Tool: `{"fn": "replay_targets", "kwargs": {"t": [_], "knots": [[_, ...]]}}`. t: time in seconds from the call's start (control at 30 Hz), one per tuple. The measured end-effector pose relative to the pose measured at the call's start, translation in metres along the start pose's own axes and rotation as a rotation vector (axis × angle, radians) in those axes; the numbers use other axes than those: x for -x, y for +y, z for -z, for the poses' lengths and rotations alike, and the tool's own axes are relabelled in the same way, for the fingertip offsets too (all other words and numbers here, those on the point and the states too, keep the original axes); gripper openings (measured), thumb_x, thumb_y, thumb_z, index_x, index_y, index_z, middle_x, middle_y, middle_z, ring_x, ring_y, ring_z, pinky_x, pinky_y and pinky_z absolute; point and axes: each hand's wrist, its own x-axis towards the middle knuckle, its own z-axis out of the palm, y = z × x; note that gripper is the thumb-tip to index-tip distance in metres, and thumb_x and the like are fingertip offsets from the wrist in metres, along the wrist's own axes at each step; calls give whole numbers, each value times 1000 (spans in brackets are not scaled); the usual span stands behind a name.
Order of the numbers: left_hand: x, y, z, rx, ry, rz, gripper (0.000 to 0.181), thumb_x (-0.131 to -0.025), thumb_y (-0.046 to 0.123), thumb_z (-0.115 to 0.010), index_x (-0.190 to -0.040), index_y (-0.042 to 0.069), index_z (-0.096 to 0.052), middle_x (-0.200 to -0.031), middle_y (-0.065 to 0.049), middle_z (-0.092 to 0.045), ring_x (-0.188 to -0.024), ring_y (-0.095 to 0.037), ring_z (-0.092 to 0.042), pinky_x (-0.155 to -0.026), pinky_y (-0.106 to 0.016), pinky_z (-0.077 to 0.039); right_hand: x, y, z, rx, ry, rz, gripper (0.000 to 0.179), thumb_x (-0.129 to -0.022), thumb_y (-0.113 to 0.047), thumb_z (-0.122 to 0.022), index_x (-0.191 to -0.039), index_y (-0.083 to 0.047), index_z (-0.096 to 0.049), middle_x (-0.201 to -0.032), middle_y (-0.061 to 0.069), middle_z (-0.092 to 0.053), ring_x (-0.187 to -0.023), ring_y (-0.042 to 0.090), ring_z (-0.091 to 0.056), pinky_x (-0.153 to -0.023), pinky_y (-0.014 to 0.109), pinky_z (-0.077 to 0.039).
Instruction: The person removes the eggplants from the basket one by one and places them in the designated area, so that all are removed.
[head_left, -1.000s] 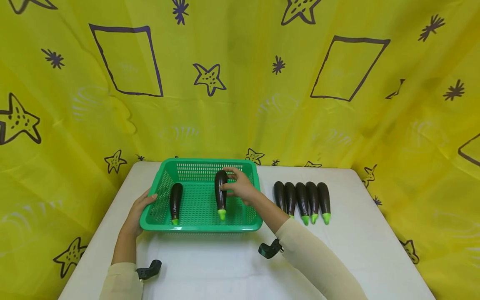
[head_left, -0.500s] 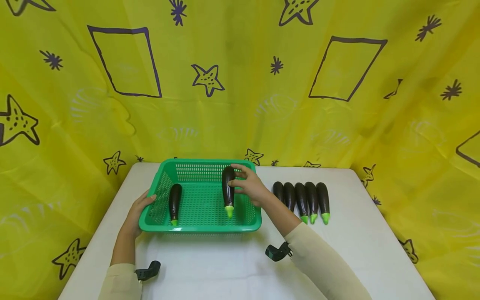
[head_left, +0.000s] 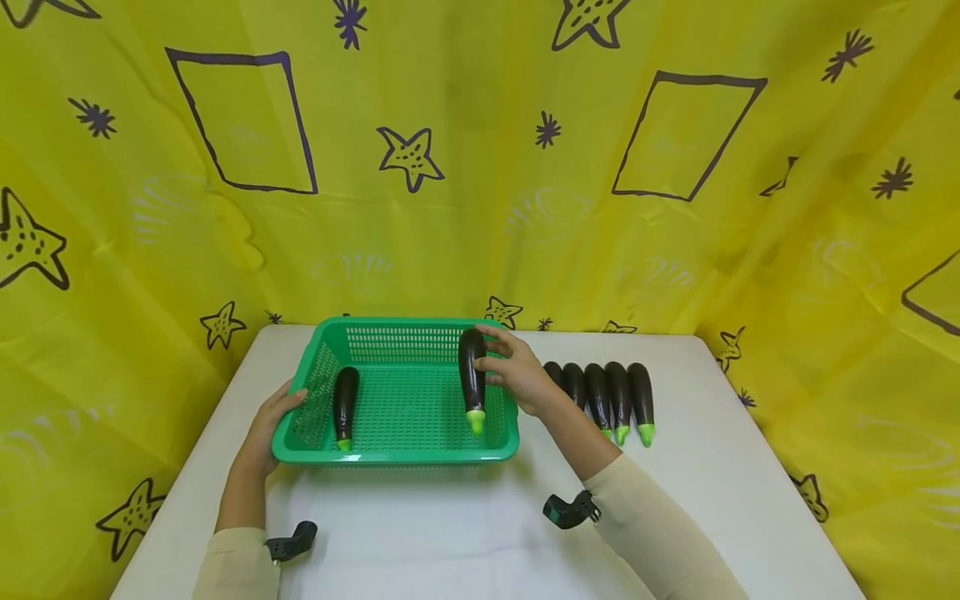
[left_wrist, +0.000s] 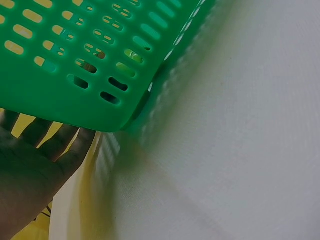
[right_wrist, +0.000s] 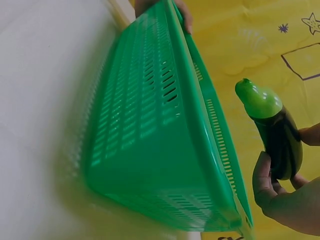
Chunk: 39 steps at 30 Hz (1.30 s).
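Observation:
My right hand (head_left: 519,372) pinches a dark purple eggplant (head_left: 472,377) between thumb and fingers, its green stem end toward me. It hangs over the right part of a green plastic basket (head_left: 390,457); the right wrist view shows this eggplant (right_wrist: 280,140) above the rim level. My left hand (head_left: 266,425) grips the basket's left side, thumb over the rim, and in the left wrist view its fingers (left_wrist: 65,145) reach along the outer wall. Another eggplant (head_left: 345,407) lies inside the basket at the left. Several more eggplants (head_left: 618,400) lie in a row right of the basket.
A white-covered table (head_left: 420,542) bears everything. Behind it and at both sides hangs a yellow curtain (head_left: 480,208) with drawn stars and frames. Black camera mounts (head_left: 570,510) sit at both wrists. My right forearm partly hides the row of eggplants.
My right hand has carried its eggplant rightward and slightly up over the basket, toward the right wall. My left hand keeps its hold on the basket. The whole view has shifted slightly.

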Motion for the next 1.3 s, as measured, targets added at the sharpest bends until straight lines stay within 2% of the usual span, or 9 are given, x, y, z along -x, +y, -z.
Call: {"fn": "replay_targets", "kwargs": {"t": [0.23,0.3,0.43,0.53,0.67,0.8,0.93,1.1,1.3], "knots": [[0,0,-1,-16,-8,5,65,-115,32,-36,-170,11,-8,-169,-23,-19,-136,-32,-39,-89,-27,-52,9,1,14,-5,14,7,72,-96,-3,-64,-163,-11,-39,-165,25,-27,-137,39,-48,-91,40,-48],[0,0,0,-14,-9,4,65,-115,32,-36,-170,11,-8,-168,-23,-19,-134,-30,-41,-89,-28,-53,11,1,17,-7,16,14,72,-96,-3,-64,-163,-12,-39,-164,25,-28,-129,37,-52,-90,40,-47],[1,1,1,-8,-9,1,65,-114,32,-36,-170,11,-8,-168,-23,-20,-122,-17,-49,-88,-28,-53,17,2,24,-33,20,27,72,-97,-2,-62,-164,-12,-37,-161,25,-33,-119,30,-53,-85,36,-48],[1,2,1,-6,-9,-2,65,-114,31,-36,-170,10,-8,-168,-23,-20,-118,-12,-51,-88,-28,-53,21,3,29,-51,29,37,72,-98,-1,-61,-165,-11,-36,-160,23,-35,-118,28,-52,-86,36,-48],[1,2,0,-11,-10,1,66,-114,32,-36,-170,10,-8,-168,-23,-20,-122,-17,-49,-88,-27,-53,25,5,35,-46,41,55,72,-98,-1,-59,-165,-9,-35,-160,23,-36,-120,29,-51,-88,35,-49],[1,2,-1,-11,-11,8,66,-114,32,-36,-170,11,-8,-169,-23,-19,-130,-26,-44,-88,-27,-53,30,7,44,-41,44,68,71,-99,0,-57,-165,-9,-34,-162,25,-31,-120,29,-47,-79,28,-46],[1,1,-1,-8,-9,11,66,-114,32,-35,-170,11,-8,-169,-23,-18,-136,-34,-39,-88,-27,-53,34,11,52,-50,54,62,72,-99,0,-56,-166,-10,-32,-166,24,-24,-114,23,-44,-71,24,-39],[1,0,-1,-2,-8,6,65,-114,31,-34,-170,11,-7,-170,-22,-16,-142,-39,-32,-88,-26,-52,41,18,64,-41,60,53,74,-100,2,-55,-167,-11,-29,-168,26,-20,-107,18,-50,-72,23,-41],[1,0,-1,2,-6,10,66,-114,32,-35,-170,12,-6,-170,-23,-16,-143,-40,-31,-88,-26,-52,50,27,81,10,118,2,73,-100,-1,-59,-167,-12,-30,-167,27,-20,-119,25,-51,-81,29,-46]]}}
